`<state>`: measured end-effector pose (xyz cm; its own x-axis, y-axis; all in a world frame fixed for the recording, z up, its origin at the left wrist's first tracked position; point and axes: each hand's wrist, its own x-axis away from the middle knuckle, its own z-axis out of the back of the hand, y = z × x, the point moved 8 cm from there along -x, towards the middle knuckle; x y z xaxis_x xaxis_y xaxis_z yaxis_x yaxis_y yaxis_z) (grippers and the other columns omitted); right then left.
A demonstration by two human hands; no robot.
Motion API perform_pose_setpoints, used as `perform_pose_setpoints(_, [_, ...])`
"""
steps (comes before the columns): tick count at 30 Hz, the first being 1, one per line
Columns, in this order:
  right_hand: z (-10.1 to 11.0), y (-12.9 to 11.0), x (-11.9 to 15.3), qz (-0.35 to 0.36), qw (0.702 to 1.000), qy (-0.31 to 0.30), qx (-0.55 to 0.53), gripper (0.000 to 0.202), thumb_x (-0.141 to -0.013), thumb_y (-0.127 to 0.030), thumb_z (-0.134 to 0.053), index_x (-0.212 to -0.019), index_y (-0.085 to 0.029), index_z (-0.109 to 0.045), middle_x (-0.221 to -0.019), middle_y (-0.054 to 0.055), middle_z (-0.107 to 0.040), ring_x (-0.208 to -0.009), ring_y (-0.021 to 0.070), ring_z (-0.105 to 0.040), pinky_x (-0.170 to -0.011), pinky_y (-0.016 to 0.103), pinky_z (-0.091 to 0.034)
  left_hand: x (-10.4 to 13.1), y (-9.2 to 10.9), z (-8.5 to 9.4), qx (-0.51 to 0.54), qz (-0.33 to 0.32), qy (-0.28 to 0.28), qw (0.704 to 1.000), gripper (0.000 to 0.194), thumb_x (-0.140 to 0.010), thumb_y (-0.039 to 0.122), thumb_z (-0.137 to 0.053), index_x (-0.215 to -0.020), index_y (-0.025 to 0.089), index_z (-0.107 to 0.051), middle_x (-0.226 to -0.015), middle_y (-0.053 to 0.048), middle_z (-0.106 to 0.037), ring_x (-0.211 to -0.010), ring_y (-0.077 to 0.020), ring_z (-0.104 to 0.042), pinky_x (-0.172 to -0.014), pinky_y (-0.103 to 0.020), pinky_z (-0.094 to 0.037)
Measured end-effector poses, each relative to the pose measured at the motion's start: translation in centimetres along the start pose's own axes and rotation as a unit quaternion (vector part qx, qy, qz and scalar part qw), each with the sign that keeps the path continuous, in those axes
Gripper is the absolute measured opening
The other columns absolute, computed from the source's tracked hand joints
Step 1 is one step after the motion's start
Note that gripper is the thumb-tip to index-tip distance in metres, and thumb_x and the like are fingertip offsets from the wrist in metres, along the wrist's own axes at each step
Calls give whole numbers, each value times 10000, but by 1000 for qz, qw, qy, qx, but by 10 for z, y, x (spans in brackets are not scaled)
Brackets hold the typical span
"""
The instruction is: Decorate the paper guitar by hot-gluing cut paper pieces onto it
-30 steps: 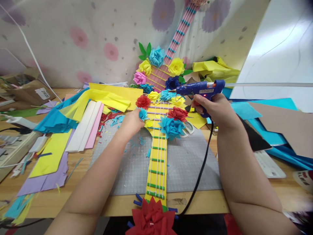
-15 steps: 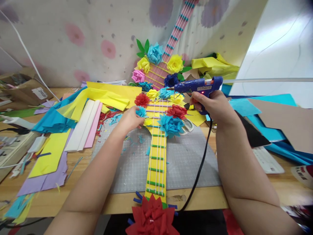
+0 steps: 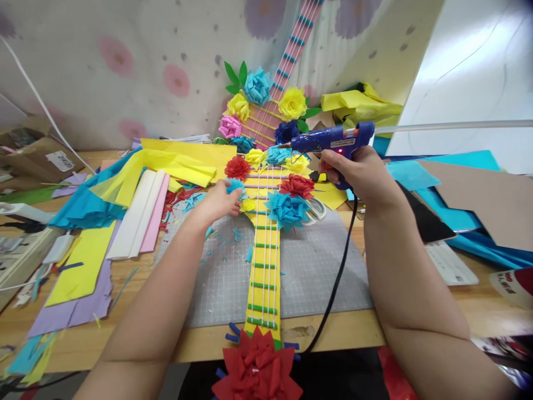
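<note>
A yellow paper guitar point(image 3: 265, 266) with green frets and white strings lies neck towards me, paper flowers round its body. At the body's left edge my left hand point(image 3: 219, 203) is closed at a small light-blue paper flower point(image 3: 235, 186), which its fingers partly hide. Just below that flower is a small yellow one point(image 3: 248, 205). My right hand point(image 3: 353, 169) is wrapped round the handle of a blue hot glue gun point(image 3: 325, 139). The gun's nozzle points left, over the blue and yellow flowers at the body's far end. A large red flower point(image 3: 257, 369) covers the near end of the neck.
Under the guitar lies a grey cutting mat point(image 3: 320, 266) with paper scraps. Scissors point(image 3: 317, 209) show beside the body. Coloured paper sheets point(image 3: 79, 266) spread over the left. A pink paper guitar point(image 3: 266, 119) leans at the back. The gun's black cord point(image 3: 339, 278) hangs over the front edge.
The whole view has shifted slightly left. Both hands keep nearly the same places over the guitar, the left at the light-blue flower and the right on the glue gun.
</note>
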<state>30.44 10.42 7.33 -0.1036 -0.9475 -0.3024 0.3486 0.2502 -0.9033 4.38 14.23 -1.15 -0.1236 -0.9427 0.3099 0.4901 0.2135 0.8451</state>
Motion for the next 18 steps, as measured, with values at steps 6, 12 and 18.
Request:
perform_pose_setpoints(6, [1,1,-1,-1,1000,1,7,337,-743,-480,-667,-630,-172,-591,-518,-3,-524,-436,76,-421,-409,232,-338,3,2,-2,21,8,7,1000,397,-881,290,-500,-1210,107,-377,-668,-33,-603,-588,-145,-633,-611,-278,-549])
perform_pose_setpoints(12, [-3,0,-1,2,1000,-8,17,342,-751,-490,-654,-622,-178,-598,-495,-8,-503,-425,77,-405,-412,241,-339,3,2,-2,44,16,-4,999,317,-881,291,-496,-1144,133,-414,-638,-36,-621,-584,-159,-638,-612,-295,-547])
perform_pose_setpoints(18, [-3,1,-2,13,999,-5,31,352,-740,-528,-650,-647,-193,-593,-506,-4,-508,-433,89,-409,-410,250,-337,2,2,0,48,14,7,999,321,-862,295,-522,-1122,133,-427,-668,-63,-638,-572,-180,-638,-624,-345,-548])
